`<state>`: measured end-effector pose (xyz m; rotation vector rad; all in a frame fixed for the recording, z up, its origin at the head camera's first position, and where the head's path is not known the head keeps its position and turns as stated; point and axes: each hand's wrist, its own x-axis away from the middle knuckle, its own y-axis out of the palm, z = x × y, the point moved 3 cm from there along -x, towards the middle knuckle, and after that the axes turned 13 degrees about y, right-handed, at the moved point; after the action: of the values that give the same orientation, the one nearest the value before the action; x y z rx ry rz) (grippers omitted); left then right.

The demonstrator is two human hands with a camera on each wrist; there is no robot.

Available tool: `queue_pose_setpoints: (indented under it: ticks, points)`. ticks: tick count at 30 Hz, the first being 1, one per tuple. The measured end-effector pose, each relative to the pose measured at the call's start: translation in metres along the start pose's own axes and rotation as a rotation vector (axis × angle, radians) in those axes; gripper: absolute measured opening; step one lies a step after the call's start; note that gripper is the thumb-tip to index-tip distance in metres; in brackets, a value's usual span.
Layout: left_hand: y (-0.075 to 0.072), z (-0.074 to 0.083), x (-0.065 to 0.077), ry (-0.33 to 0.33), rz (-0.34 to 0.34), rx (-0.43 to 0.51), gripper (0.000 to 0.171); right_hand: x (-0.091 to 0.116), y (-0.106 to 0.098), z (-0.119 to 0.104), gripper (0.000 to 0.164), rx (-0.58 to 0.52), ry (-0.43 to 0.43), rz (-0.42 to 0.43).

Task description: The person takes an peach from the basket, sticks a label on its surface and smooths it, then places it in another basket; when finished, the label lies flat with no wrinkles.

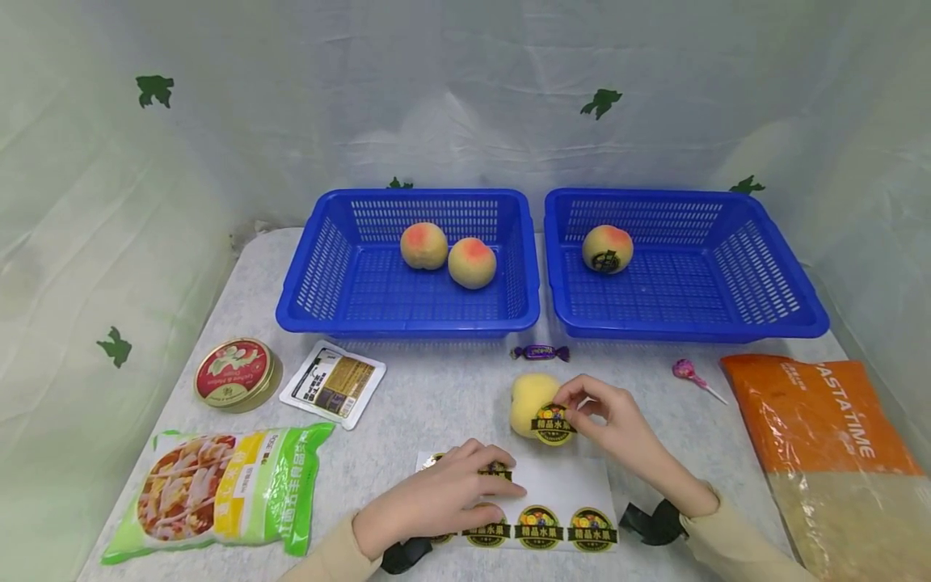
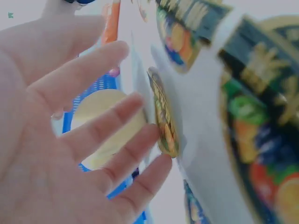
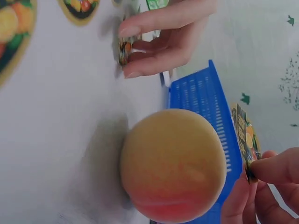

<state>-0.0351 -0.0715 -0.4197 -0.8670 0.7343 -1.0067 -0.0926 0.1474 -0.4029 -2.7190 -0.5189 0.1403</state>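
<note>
I have the loose peach [image 1: 529, 394] on the tabletop [image 1: 436, 392], and my right hand [image 1: 617, 420] is just right of it, thumb and fingertip pinching a round fruit sticker [image 1: 554, 426]. From the head camera the sticker overlaps the peach's near right side, yet my right wrist view shows it held above the peach with a gap. My left hand [image 1: 444, 495] is left of the peach and nearer me, fingers loosely spread over the sticker sheet [image 1: 560, 485]; I can't tell whether they touch it. A purple-wrapped candy [image 1: 541, 352] lies just beyond the peach.
</note>
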Motion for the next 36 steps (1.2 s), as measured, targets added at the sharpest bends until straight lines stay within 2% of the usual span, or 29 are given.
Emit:
queue_pose_setpoints:
  ticks: [3,6,11,14,18,21,27,33,36]
  points:
    - [-0.008,-0.003,-0.006,0.007,0.071,0.053,0.027,-0.007,-0.002,-0.002,0.02,0.002,-0.005,0.025]
    - [-0.02,-0.009,-0.012,-0.013,0.156,0.114,0.025,-0.014,-0.002,-0.003,0.018,0.012,-0.003,0.031]
    - [-0.039,-0.024,-0.023,-0.054,0.351,0.203,0.024,-0.023,0.0,-0.002,0.023,0.054,0.016,0.018]
    - [-0.044,-0.033,-0.029,-0.075,0.432,0.259,0.026,-0.025,0.001,-0.004,0.026,0.078,0.035,0.015]
    - [-0.042,-0.042,-0.038,-0.111,0.463,0.309,0.026,-0.023,0.002,-0.018,0.024,0.095,0.023,0.012]
    - [-0.038,-0.046,-0.044,-0.141,0.469,0.301,0.026,-0.022,0.002,-0.026,0.023,0.105,0.006,0.014]
    - [-0.029,-0.053,-0.054,-0.187,0.499,0.285,0.021,-0.026,0.005,-0.005,0.028,0.149,0.025,0.044]
    - [-0.022,-0.056,-0.061,-0.194,0.505,0.3,0.017,-0.025,0.005,0.004,0.028,0.21,-0.04,0.106]
    - [-0.021,-0.057,-0.061,-0.196,0.517,0.346,0.018,-0.024,0.003,0.009,0.026,0.177,-0.04,0.104]
